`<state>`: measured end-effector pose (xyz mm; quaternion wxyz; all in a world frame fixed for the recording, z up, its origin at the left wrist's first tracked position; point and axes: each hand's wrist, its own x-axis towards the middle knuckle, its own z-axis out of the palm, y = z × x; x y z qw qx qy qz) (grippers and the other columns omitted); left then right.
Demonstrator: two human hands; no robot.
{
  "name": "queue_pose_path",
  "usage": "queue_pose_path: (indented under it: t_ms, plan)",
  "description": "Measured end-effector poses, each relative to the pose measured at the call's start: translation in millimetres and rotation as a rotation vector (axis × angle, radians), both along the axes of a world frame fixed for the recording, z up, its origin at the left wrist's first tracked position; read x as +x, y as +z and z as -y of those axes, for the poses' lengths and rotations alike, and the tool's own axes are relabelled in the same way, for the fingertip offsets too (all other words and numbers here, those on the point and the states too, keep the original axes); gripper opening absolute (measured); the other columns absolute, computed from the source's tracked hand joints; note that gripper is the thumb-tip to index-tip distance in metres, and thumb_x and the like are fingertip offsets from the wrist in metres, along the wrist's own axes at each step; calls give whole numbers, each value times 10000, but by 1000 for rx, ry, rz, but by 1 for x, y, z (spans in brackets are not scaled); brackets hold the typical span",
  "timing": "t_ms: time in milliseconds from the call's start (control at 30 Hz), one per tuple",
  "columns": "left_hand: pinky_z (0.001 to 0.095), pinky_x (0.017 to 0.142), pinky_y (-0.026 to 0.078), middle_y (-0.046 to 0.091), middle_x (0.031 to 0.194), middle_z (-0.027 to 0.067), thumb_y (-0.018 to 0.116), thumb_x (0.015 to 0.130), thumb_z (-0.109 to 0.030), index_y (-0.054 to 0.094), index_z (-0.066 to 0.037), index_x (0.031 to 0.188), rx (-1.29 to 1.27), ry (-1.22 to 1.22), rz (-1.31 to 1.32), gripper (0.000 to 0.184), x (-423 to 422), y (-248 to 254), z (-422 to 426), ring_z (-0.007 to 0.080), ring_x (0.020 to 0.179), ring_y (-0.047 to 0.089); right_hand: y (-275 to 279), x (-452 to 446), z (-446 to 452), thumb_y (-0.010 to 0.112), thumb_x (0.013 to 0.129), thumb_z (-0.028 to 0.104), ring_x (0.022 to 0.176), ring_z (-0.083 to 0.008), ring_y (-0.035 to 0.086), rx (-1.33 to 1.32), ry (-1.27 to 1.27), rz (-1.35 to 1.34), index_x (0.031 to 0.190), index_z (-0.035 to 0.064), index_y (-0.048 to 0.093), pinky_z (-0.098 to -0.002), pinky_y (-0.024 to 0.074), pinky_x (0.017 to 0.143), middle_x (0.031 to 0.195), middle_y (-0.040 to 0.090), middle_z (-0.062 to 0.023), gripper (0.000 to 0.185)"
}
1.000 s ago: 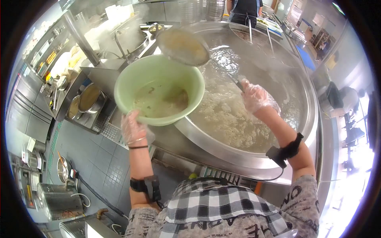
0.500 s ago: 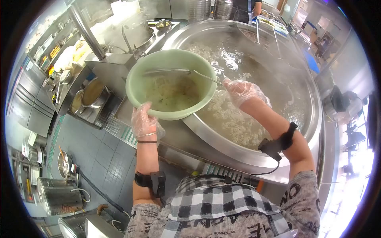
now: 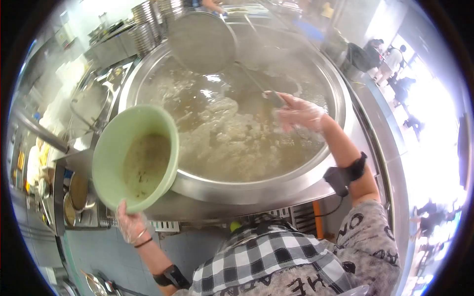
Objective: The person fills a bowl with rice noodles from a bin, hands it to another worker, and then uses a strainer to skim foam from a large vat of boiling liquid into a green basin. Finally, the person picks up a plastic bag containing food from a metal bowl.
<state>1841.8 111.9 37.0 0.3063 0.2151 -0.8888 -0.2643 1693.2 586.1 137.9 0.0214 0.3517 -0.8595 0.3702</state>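
Skimmer [image 3: 202,43], one, long-handled, with a broad round head. Held in the right hand [image 3: 301,113], gloved in clear plastic, fingers closed around the grip at the handle's near end. Long axis: slanting from those fingers away from the person and to the left, the head at the far end, over the far left part of the vat [image 3: 247,191]. Right hand the nearer to the head; left hand well apart from it, with the bowl's width and a stretch of vat between. Steam and blur lie about the head; it appears raised above the liquid [image 3: 237,153], though its exact height is hard to judge.

Bowl [image 3: 107,160], one, pale green, deep, tilted, its mouth turned toward the vat side. Position: at the vat's near left edge, left of the right hand and nearer the person than the skimmer head. Contents: cloudy, brownish fluid with dark specks, gathered low. Held in the left hand [image 3: 131,224], likewise gloved, fingers clamped on the rim at the side nearest the person.

Vat, one, large, round, steel, wide-rimmed, directly ahead. Contents: greyish liquid with pale froth [image 3: 219,111] across the middle and near part. Right hand over its right side, apart from the rim.

Co-worker's arm [image 3: 212,6], beyond the vat's far edge, apart from both hands.
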Motion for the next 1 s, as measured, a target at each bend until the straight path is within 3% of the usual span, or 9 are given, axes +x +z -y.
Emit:
queue_pose_path:
  t_ms: [67,100,367,467,533,600,800,900,1000]
  plan:
    - [346,882,385,526,1098,146,543,722,-124,536,-35,1049,-99,-15,3,338,4,-8,12,281,1021,496,-14,12,-55,514,786,100,531,-91,441,-229,-149,158,1285,116,332,-231,411,493,711,502,-7,531]
    - [346,876,386,528,1080,164,554,725,-135,528,-9,1044,-42,7,13,344,5,-13,17,289,1008,499,3,29,-64,504,778,113,532,-102,437,-440,-598,823,1302,107,305,-247,424,508,705,492,2,560]
    - [345,765,464,496,1041,183,582,702,46,466,-19,1085,-229,33,17,405,32,-8,-14,290,923,528,-60,-95,-240,497,729,171,1058,-267,472,442,-977,260,1238,72,394,-292,362,898,1135,502,-143,528]
    - [328,737,468,486,1041,160,559,732,24,458,-33,1100,-17,132,-53,386,27,-15,-15,257,927,517,-111,-176,-301,505,716,154,1122,-270,431,594,-1103,210,1165,60,468,-301,328,941,1171,483,-156,460]
    - [301,722,464,478,1041,132,532,760,-9,444,-47,1121,795,232,-286,373,11,21,-51,232,916,509,-120,-214,-318,521,703,124,1106,-262,446,541,-1169,179,1104,51,529,-308,336,935,1130,520,-145,408]
    - [272,715,454,475,1034,107,513,780,-46,436,-63,1134,1158,303,-452,363,8,25,-57,208,901,501,-125,-243,-325,586,647,60,1049,-238,499,1616,-356,29,902,40,636,-305,390,883,1032,581,-123,261]
    - [259,636,445,563,864,84,548,763,-212,545,-4,903,1131,184,-454,250,18,-8,-8,179,752,540,-202,-303,-329,669,570,42,902,-235,584,1367,-550,158,775,54,670,-299,474,747,941,619,-92,205]
    - [252,608,437,564,828,73,552,760,-213,547,-8,889,941,288,-390,242,5,19,-66,167,722,540,-124,-220,-248,575,691,118,1017,-257,518,613,-929,403,1063,86,530,-324,440,817,1125,517,-116,376]
    - [239,616,433,537,888,72,547,767,-178,519,-40,980,655,228,-285,255,29,-23,-14,161,762,523,-73,-164,-210,494,761,169,1086,-273,466,485,-927,527,1207,114,418,-340,404,869,1217,448,-130,456]
